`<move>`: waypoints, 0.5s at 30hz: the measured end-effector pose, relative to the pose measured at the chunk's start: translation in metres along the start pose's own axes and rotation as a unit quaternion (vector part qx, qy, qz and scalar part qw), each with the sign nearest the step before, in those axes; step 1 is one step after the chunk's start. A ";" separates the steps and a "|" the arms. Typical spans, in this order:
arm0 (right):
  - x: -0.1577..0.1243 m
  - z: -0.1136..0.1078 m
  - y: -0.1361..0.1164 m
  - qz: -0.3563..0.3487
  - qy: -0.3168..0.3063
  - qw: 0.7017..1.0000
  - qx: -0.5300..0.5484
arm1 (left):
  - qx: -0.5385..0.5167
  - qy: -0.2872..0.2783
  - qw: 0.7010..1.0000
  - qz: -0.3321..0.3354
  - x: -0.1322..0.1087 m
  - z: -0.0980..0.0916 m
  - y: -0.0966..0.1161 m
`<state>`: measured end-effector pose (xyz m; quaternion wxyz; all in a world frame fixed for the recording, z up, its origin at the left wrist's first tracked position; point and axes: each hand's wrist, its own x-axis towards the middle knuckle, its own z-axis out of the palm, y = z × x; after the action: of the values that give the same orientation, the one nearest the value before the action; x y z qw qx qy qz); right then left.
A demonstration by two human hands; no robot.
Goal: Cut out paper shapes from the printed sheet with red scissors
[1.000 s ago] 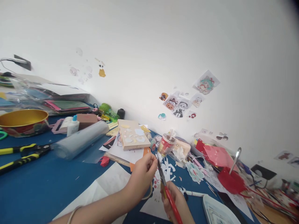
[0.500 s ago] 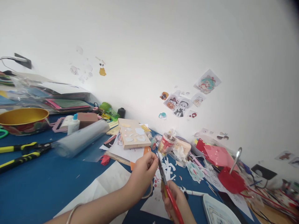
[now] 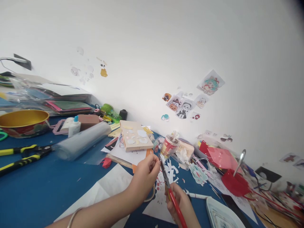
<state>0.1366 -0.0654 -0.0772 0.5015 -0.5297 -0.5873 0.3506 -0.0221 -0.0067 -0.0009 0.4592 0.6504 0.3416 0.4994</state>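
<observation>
My right hand (image 3: 181, 202) is wrapped round the red handle of a pair of scissors (image 3: 175, 205), whose blades point up and away from me. Just left of the blade tips, my left hand (image 3: 147, 169) is closed in a pinch. Whatever lies between its fingertips is too small or too hidden to make out. Beneath the blades are white paper scraps (image 3: 171, 169) and a printed paper sheet (image 3: 158, 205) with red and dark shapes. A larger white sheet (image 3: 104, 190) lies under my left forearm.
Beyond my hands stand a red cup (image 3: 169, 146) and a beige board (image 3: 133, 146) bearing paper cutouts. Yellow-black pliers (image 3: 28, 158), a clear plastic roll (image 3: 82, 142) and a gold-lined bowl (image 3: 23, 122) lie left. A white tray (image 3: 211, 209) and red lamp-like object (image 3: 235, 183) are right.
The scissors handles and my right hand have shifted very slightly, and less of the yellow inside the handle shows. My left hand stays in its pinch at nearly the same spot.
</observation>
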 end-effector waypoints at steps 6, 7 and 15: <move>0.000 0.002 -0.006 0.023 0.001 1.000 0.022 | 0.004 0.011 1.000 0.004 0.002 0.001 -0.002; 0.000 0.002 -0.008 0.024 0.004 0.999 0.020 | 0.004 0.012 1.000 0.003 0.002 0.001 -0.002; -0.001 0.007 -0.005 0.007 0.016 0.999 0.034 | 0.019 0.012 1.000 0.002 0.002 0.000 -0.001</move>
<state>0.1291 -0.0660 -0.0747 0.5257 -0.5225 -0.5632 0.3652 -0.0216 -0.0050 -0.0011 0.4417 0.6533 0.3552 0.5020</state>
